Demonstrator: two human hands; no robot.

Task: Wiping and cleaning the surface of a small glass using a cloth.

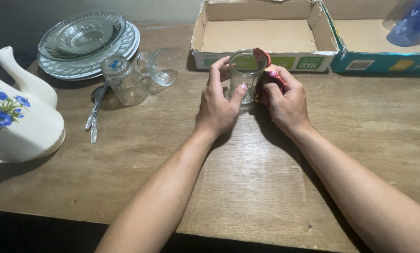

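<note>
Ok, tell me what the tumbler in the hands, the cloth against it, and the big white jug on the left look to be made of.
Tumbler: clear glass, since the box behind shows through it. Cloth: soft reddish fabric, crumpled in folds under the right hand; the weave is too small to tell. Jug: probably glazed ceramic, glossy white with blue painted flowers, though enamel or plastic cannot be excluded.

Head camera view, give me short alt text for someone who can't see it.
A left hand holds a clear glass upright on a wooden table while the right hand presses a red cloth against it. Plates, other glasses and a flowered white jug sit left.
</note>
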